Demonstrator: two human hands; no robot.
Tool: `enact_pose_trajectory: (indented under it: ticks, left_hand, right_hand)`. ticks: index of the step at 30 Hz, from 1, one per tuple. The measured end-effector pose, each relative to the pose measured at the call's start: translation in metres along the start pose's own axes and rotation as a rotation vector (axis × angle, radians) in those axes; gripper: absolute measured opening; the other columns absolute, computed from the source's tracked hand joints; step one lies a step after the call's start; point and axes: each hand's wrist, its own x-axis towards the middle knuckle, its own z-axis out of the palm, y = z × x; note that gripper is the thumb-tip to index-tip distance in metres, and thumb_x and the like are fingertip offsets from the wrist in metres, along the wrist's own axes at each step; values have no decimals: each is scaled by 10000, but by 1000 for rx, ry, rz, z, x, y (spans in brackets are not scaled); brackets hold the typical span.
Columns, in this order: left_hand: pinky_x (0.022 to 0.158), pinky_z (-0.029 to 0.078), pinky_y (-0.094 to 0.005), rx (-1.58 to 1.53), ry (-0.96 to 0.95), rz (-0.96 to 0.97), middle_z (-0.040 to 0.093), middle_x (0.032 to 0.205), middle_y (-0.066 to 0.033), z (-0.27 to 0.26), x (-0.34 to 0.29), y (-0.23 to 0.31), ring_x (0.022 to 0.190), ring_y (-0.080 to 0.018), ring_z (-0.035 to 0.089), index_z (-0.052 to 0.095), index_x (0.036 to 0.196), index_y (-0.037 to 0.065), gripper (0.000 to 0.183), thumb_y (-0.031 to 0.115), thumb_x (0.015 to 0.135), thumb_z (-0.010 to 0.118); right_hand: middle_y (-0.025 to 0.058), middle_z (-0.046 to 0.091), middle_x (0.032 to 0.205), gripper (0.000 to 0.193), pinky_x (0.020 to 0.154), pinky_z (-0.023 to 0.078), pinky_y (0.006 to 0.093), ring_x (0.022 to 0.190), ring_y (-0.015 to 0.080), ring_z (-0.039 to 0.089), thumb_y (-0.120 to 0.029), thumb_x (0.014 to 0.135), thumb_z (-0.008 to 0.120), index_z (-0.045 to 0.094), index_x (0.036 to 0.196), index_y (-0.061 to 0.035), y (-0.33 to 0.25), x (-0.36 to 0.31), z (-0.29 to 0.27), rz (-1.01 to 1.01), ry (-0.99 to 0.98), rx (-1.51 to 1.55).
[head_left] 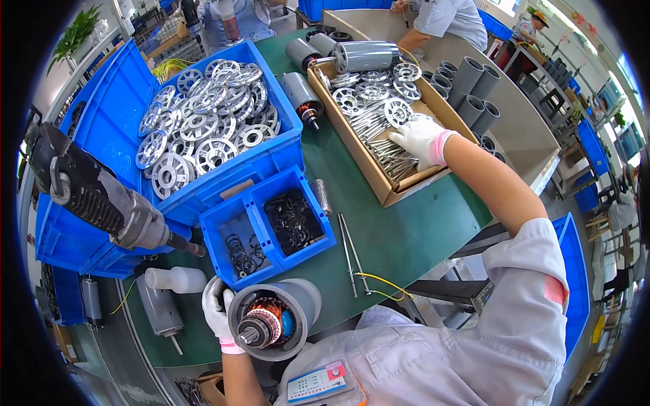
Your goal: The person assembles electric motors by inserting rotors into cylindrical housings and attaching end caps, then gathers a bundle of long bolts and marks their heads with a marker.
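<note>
My left hand (218, 312), in a white glove, holds the side of a grey motor housing (308, 298) near the table's front edge. Inside its open end sits an armature (261, 323) with copper windings, a metal shaft and a blue part. My gloved right hand (421, 141) is over the cardboard box (386, 195), its visible fingers stretched out across long metal bolts (389, 154). Silver spoked end covers (398, 111) lie behind the bolts in the same box. Two more long bolts (349, 257) lie on the green table beside a yellow wire.
A blue crate (288, 145) of silver covers stands at the left. Before it, a two-part blue bin (284, 260) holds black rings. A power driver (118, 199) hangs at the left, near a white bottle (177, 279). Grey tubes (474, 101) stand at the right. Other people work at the back.
</note>
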Motion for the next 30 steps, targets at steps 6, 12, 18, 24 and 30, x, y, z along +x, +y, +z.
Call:
enact_pose_trajectory:
  ticks: [6, 12, 18, 24, 30]
  left_hand:
    - [911, 423, -368, 267, 1, 123, 600, 1087, -149, 7, 5, 35, 1010, -280, 564, 623, 1048, 6, 261, 161, 845, 571]
    - [903, 430, -373, 288, -11, 123, 602, 1076, -159, 4, 4, 37, 1002, -292, 568, 620, 1046, -6, 265, 157, 843, 569]
    - [898, 431, -372, 252, -19, 152, 598, 1076, -165, 0, 5, 25, 1001, -295, 570, 615, 1045, -4, 280, 184, 841, 585]
    - [905, 426, -358, 6, -6, -44, 588, 1106, -154, -1, -2, 4, 1013, -271, 564, 610, 1054, -8, 266, 120, 826, 562]
    - [885, 432, -335, 175, -21, 45, 574, 1129, -153, 5, 6, 31, 994, -238, 564, 617, 1048, -7, 256, 58, 816, 531]
  right_hand:
    - [155, 613, 943, 561, 763, 485, 386, 886, 315, 615, -159, 558, 728, 527, 1069, -44, -2, 6, -2, 30, -75, 108]
    - [150, 643, 828, 497, 721, 489, 402, 802, 316, 636, -108, 581, 700, 540, 1048, -50, -6, 5, -5, 110, -65, 141]
    - [153, 640, 805, 373, 724, 493, 401, 827, 323, 640, -71, 626, 676, 562, 981, -47, 1, -1, -6, 70, -67, 138]
    - [210, 598, 1022, 479, 773, 493, 399, 930, 314, 616, -49, 656, 657, 519, 1114, -67, -3, 4, 0, 167, -88, 174]
    - [171, 639, 902, 549, 769, 481, 405, 896, 329, 621, -92, 643, 691, 516, 1162, -79, 16, 5, 16, 190, -108, 257]
